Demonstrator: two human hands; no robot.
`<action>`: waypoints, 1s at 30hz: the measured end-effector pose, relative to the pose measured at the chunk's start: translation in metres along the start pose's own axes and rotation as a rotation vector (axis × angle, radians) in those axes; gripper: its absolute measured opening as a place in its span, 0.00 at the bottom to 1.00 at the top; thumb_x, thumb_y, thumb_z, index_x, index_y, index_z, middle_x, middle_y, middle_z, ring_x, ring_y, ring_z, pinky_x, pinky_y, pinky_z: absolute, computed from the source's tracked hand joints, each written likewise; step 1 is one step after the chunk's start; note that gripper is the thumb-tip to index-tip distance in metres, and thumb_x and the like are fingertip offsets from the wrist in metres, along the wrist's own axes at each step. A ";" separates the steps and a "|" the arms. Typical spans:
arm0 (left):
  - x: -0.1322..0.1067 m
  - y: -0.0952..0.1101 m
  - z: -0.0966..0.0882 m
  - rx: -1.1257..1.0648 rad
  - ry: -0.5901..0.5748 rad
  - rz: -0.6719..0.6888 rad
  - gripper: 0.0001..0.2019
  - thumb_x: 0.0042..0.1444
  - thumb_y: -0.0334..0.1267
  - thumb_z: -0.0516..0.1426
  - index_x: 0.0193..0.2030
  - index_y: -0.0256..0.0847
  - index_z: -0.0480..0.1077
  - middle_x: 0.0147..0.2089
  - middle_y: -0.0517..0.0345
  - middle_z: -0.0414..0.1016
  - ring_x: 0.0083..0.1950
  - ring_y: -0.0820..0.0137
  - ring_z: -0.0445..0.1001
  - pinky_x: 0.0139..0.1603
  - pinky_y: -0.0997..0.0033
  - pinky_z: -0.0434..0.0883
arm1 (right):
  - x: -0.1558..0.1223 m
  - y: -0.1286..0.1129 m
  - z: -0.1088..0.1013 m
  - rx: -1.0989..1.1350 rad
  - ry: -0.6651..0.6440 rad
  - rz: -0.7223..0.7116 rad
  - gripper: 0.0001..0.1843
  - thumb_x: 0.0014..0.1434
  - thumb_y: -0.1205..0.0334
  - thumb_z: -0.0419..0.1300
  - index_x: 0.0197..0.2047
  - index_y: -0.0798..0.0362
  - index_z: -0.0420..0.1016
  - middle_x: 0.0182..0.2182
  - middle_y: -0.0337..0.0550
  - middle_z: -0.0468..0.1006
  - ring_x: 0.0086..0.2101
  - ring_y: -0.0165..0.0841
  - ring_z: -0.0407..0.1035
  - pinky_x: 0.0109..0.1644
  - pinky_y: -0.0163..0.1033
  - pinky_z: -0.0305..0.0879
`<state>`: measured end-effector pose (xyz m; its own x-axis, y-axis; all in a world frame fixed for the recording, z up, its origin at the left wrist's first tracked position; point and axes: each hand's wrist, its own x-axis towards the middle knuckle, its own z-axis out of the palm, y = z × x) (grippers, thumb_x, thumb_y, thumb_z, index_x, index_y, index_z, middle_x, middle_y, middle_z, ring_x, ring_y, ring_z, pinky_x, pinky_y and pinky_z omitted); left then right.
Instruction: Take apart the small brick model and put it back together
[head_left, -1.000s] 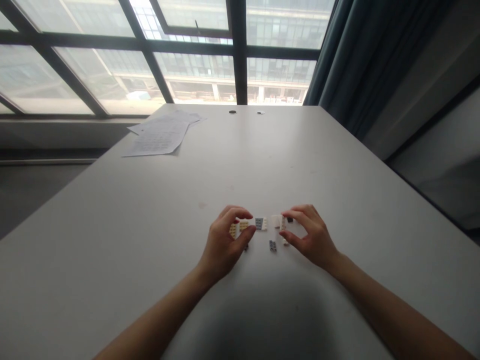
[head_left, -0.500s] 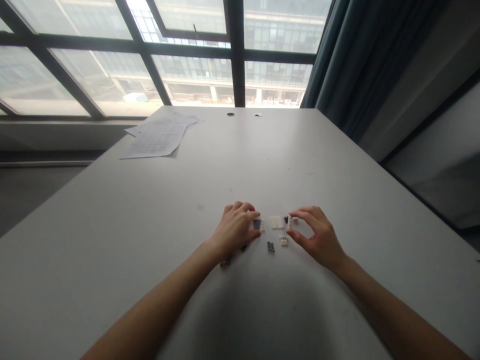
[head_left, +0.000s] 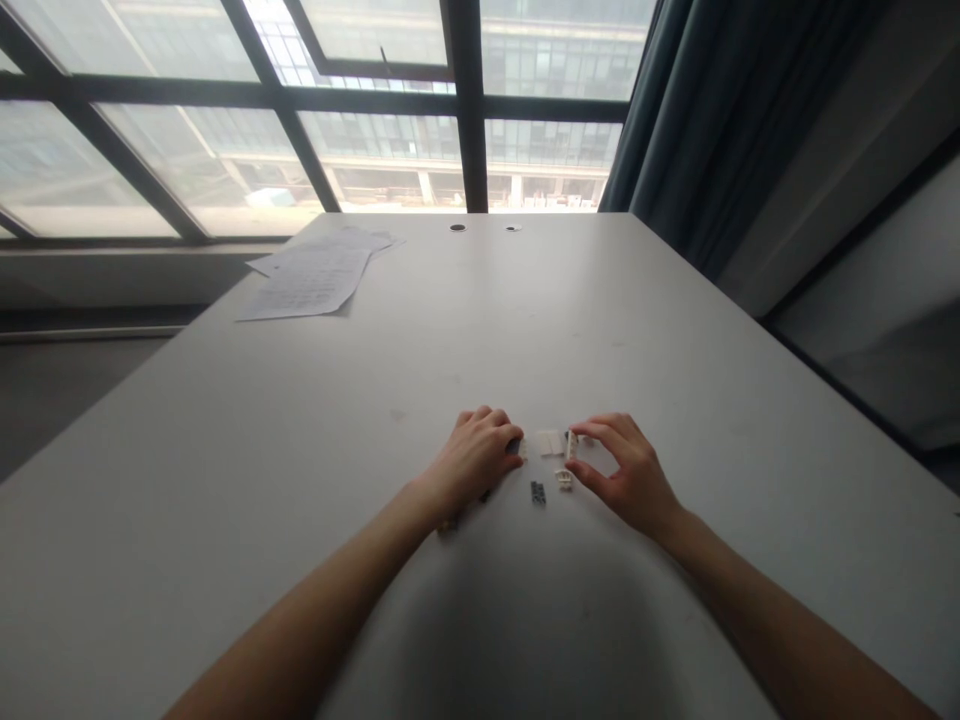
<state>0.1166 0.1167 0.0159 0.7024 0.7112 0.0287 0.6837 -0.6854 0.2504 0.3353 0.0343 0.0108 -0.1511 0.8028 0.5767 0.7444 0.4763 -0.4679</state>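
On the white table my left hand (head_left: 474,455) is closed, thumb and fingers about a dark grey toy brick (head_left: 514,446) with a white studded edge (head_left: 523,449). My right hand (head_left: 628,470) pinches a narrow white toy brick (head_left: 571,446) upright between thumb and fingertips. Between the hands lie flat white pieces (head_left: 549,443). Nearer to me are a dark grey studded piece (head_left: 538,492) and a small white piece with gaps (head_left: 563,480). A dark piece behind the right fingertips is mostly hidden.
Partly under my left forearm are a dark bit (head_left: 485,495) and a tan piece (head_left: 447,526). Printed papers (head_left: 315,275) lie at the table's far left. Two round cable holes sit near the far edge, by the window. A dark curtain (head_left: 697,130) hangs at the right.
My left thumb and fingers have drawn closer together around the grey brick. My right hand, with the white brick, has shifted slightly left. The view has moved a little.
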 end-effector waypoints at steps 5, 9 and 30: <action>0.000 0.000 0.003 -0.004 0.000 0.009 0.12 0.56 0.41 0.61 0.46 0.43 0.73 0.47 0.53 0.74 0.50 0.60 0.67 0.52 0.59 0.63 | -0.001 0.000 0.002 0.002 -0.008 -0.001 0.14 0.58 0.56 0.63 0.45 0.52 0.72 0.40 0.48 0.74 0.41 0.41 0.66 0.46 0.48 0.65; -0.003 0.000 -0.008 -0.034 0.037 0.004 0.11 0.56 0.39 0.61 0.46 0.42 0.73 0.47 0.53 0.73 0.50 0.62 0.67 0.54 0.59 0.64 | -0.001 0.001 0.002 0.003 -0.010 0.002 0.14 0.58 0.56 0.63 0.45 0.52 0.72 0.40 0.47 0.74 0.42 0.41 0.66 0.47 0.48 0.65; -0.093 0.029 0.006 -0.071 0.056 0.016 0.11 0.53 0.37 0.64 0.43 0.46 0.71 0.41 0.58 0.73 0.47 0.62 0.66 0.54 0.55 0.57 | -0.014 -0.065 0.015 -0.177 -0.660 -0.101 0.10 0.56 0.58 0.64 0.38 0.53 0.73 0.35 0.44 0.73 0.40 0.40 0.65 0.50 0.47 0.60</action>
<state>0.0721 0.0296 0.0146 0.6996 0.7092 0.0871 0.6554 -0.6855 0.3172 0.2792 -0.0027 0.0238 -0.5482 0.8344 0.0572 0.7922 0.5399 -0.2846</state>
